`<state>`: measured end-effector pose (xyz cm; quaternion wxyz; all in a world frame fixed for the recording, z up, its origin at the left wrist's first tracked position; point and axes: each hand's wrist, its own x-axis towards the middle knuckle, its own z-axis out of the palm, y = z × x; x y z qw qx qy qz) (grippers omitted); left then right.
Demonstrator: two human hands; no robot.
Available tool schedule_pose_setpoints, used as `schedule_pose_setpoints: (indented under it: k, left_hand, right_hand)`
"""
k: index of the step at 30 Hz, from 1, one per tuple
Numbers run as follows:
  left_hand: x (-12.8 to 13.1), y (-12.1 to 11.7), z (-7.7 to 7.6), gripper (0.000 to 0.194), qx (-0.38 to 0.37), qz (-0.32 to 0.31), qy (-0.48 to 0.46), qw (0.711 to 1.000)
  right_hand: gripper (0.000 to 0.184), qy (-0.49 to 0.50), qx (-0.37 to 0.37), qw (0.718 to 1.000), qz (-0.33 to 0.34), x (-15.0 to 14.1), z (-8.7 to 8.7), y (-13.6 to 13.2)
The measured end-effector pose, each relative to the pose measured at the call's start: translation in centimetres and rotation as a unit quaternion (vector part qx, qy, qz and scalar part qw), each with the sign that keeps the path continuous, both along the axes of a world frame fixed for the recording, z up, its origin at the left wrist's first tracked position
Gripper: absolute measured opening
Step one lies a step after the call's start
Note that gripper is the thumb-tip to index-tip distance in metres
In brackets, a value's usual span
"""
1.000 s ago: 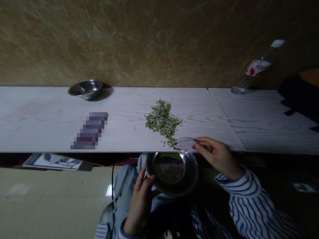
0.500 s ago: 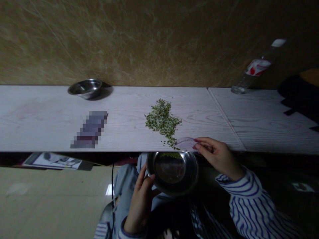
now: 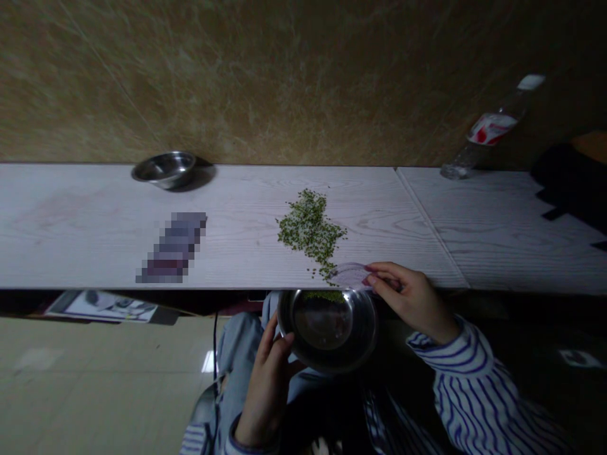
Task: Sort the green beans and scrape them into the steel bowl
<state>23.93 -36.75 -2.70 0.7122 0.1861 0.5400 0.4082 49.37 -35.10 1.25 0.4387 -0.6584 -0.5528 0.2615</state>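
A steel bowl (image 3: 364,341) sits just under the table's front edge, gripped at its left side by my left hand (image 3: 269,382). Small green beans (image 3: 307,229), like mung beans, are spread in a patch on the white table, with a narrow tail reaching the front edge. Some green beans (image 3: 325,295) lie inside the bowl at its far side. My right hand (image 3: 411,296) pinches a clear plastic protractor (image 3: 348,275) between thumb and fingers. It lies low at the table's edge, its left end touching the tail of beans.
Against the wall on the left stands a smaller steel bowl (image 3: 165,170). A blurred-out flat object (image 3: 174,248) lies nearer the front. On the right are a clear bottle (image 3: 490,129) with a red and white label and a dark item (image 3: 566,183). A seam crosses the table (image 3: 237,208).
My right hand and the protractor have slid slightly left along the table edge, toward the tail of beans. My left hand and the bowl have stayed nearly still.
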Motion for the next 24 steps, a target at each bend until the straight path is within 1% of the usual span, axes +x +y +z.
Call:
schedule_pose_setpoints:
  k: [4, 7, 11, 17, 24]
  left_hand:
    - [-0.03, 0.10, -0.09, 0.078, -0.005, 0.005, 0.003, 1.000]
    - [-0.10, 0.13, -0.22, 0.079, -0.002, 0.005, -0.002, 1.000]
    - [-0.10, 0.10, -0.29, 0.077, -0.001, 0.001, -0.007, 1.000]
    - [0.04, 0.05, 0.08, 0.075, -0.002, 0.018, -0.009, 1.000]
    - [-0.11, 0.11, -0.09, 0.074, 0.002, 0.005, -0.001, 1.000]
  right_hand:
    - [0.023, -0.006, -0.005, 1.000, 0.006, -0.11, 0.24, -0.13]
    - [0.024, -0.003, -0.001, 1.000, -0.005, 0.06, 0.33, -0.24]
    - [0.026, -0.003, -0.003, 1.000, -0.017, 0.42, 0.04, -0.24]
    - [0.028, 0.004, -0.003, 1.000, -0.020, 0.71, -0.34, 0.01]
    - [0.026, 0.006, 0.000, 1.000, -0.009, 0.36, -0.30, 0.38]
